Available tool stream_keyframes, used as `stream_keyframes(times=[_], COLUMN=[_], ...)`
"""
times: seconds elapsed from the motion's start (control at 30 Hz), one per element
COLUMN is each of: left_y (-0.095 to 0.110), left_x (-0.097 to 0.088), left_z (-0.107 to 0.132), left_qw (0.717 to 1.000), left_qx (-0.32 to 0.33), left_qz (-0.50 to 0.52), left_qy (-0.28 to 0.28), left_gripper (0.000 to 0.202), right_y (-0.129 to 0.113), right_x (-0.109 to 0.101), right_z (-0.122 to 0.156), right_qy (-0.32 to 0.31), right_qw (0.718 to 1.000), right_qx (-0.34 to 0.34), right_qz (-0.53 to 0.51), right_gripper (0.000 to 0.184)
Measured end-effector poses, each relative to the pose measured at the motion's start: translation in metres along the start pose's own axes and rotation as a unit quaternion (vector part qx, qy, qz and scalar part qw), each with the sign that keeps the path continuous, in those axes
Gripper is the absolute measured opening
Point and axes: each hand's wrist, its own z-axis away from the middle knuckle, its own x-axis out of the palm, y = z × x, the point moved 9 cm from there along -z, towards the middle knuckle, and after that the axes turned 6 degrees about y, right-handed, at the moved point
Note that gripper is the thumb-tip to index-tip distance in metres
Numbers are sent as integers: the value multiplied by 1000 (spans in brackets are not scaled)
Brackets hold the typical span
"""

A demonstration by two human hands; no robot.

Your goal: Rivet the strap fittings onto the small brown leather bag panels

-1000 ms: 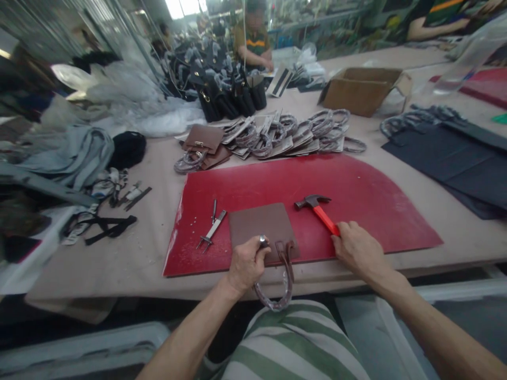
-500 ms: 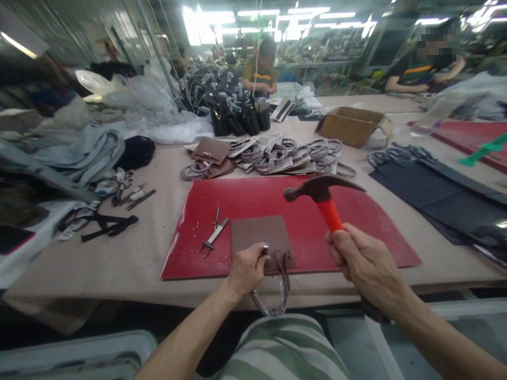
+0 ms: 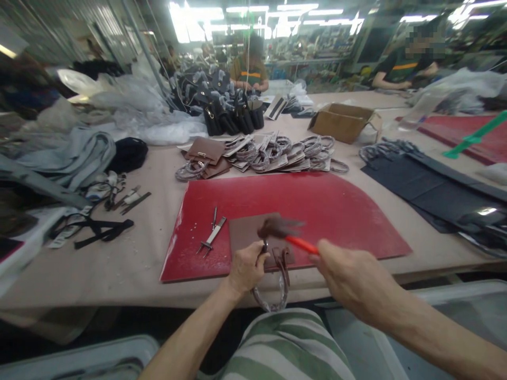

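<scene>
My right hand (image 3: 348,277) grips a claw hammer (image 3: 303,245) by its red handle; the head is blurred by motion, just above my left hand. My left hand (image 3: 247,269) is closed round a short metal punch (image 3: 265,245), held upright on a brown leather panel (image 3: 245,229). A brown handle (image 3: 282,274) wrapped in clear film is joined to the panel and hangs over the table's front edge. The panel lies on a red board (image 3: 317,200). Left of it on the board rest a pronged metal tool (image 3: 213,235) and a thin dark rod (image 3: 214,217).
Brown bag panels with wrapped handles (image 3: 261,153) are piled behind the board. Black bags (image 3: 225,105) and a cardboard box (image 3: 344,122) stand farther back. Dark panels (image 3: 431,184) lie at right, black straps (image 3: 105,232) at left. Two people sit across the table.
The hammer has swung down and to the left, from raised at the right to just above the punch. My left hand keeps its hold; the whole view has shifted slightly.
</scene>
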Motion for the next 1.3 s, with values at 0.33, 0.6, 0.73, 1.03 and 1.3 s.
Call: stream_keyframes(times=[0.33,0.6,0.73,1.03,1.3], left_y=[-1,-2,-2,7,-57], left_x=[1,1,1,-6,-85], left_z=[0,0,0,-1,-13], left_qw=[1000,999,999,998,964], left_qx=[1,-14,-14,32,-230], left_qz=[8,7,-1,47,-24], left_qy=[-16,-35,-43,-35,131], left_gripper=[10,9,11,17,26], right_y=[104,76,30,25,25], right_x=[83,117,160,178,178], right_z=[3,-12,2,7,7], right_qy=[-137,16,-53,-108,-85], right_qw=[979,998,995,993,995], right_qx=[145,5,-80,-40,-46], right_qz=[-28,60,-15,-32,-35], right_gripper=[39,40,71,78,81])
